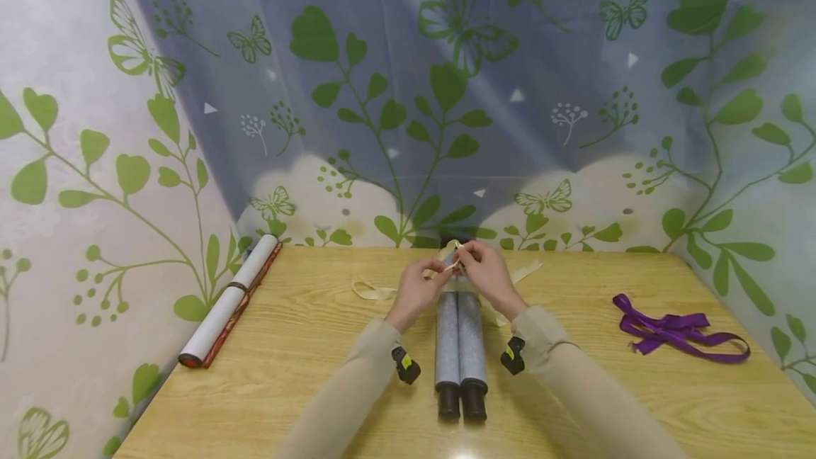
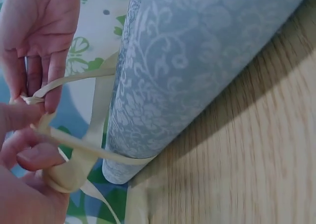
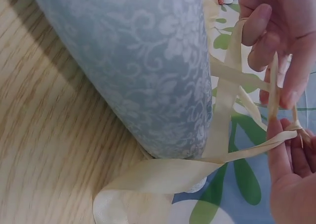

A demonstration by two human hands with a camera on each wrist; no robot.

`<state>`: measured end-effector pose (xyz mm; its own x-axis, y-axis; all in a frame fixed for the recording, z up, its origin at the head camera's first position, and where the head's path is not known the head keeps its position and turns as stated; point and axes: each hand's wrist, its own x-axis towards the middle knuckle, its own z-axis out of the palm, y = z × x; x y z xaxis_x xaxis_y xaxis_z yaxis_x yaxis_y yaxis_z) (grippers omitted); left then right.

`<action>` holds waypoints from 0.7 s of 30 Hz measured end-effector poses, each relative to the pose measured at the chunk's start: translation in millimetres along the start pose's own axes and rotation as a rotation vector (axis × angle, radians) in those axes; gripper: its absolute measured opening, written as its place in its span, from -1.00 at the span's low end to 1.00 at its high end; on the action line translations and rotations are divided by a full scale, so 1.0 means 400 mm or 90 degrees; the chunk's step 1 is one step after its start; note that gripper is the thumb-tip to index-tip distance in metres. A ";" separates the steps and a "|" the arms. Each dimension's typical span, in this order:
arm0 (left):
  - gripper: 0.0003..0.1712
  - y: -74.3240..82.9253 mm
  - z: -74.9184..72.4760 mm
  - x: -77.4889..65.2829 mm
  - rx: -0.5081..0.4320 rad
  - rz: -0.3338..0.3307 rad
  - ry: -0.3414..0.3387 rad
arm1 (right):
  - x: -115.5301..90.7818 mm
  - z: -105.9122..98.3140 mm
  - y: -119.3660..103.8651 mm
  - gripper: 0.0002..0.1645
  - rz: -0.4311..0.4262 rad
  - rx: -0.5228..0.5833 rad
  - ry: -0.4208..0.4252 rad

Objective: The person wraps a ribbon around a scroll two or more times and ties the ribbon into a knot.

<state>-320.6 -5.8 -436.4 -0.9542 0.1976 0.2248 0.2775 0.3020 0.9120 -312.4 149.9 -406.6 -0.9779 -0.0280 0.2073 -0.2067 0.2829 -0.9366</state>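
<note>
A double-rolled scroll point(image 1: 448, 338) in blue-grey floral cloth with dark end knobs lies lengthwise on the table. A cream ribbon point(image 2: 111, 155) passes around it, with twisted strands raised above the far part of the roll. My left hand point(image 1: 417, 290) pinches the ribbon, and a loop of it hangs over the fingers in the left wrist view. Facing it, my right hand point(image 1: 491, 276) pinches another strand beside a small twist point(image 3: 294, 128). Both hands are close together over the scroll; the fingertips partly hide the crossing of the strands.
A white rolled scroll point(image 1: 237, 282) with a dark band and red edge lies at the table's left edge. To the right, a purple ribbon point(image 1: 676, 328) lies loosely folded. Patterned cloth point(image 1: 395, 126) hangs behind the wooden table point(image 1: 306, 381). Loose cream ribbon ends spread either side.
</note>
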 end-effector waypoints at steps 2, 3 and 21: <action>-0.81 -0.002 -0.004 -0.002 -0.018 -0.006 -0.031 | 0.001 0.001 0.003 -0.68 -0.004 -0.021 0.018; -0.80 -0.003 -0.006 -0.002 -0.023 -0.007 -0.048 | 0.001 0.002 0.005 -0.68 -0.007 -0.024 0.023; -0.74 -0.002 -0.029 0.001 0.086 0.009 0.027 | 0.007 -0.021 0.009 -0.60 0.091 0.280 -0.031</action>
<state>-322.3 -16.8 -433.0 -0.9529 0.1649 0.2545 0.3014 0.4224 0.8548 -315.5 158.9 -406.8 -0.9958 -0.0662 0.0635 -0.0533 -0.1461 -0.9878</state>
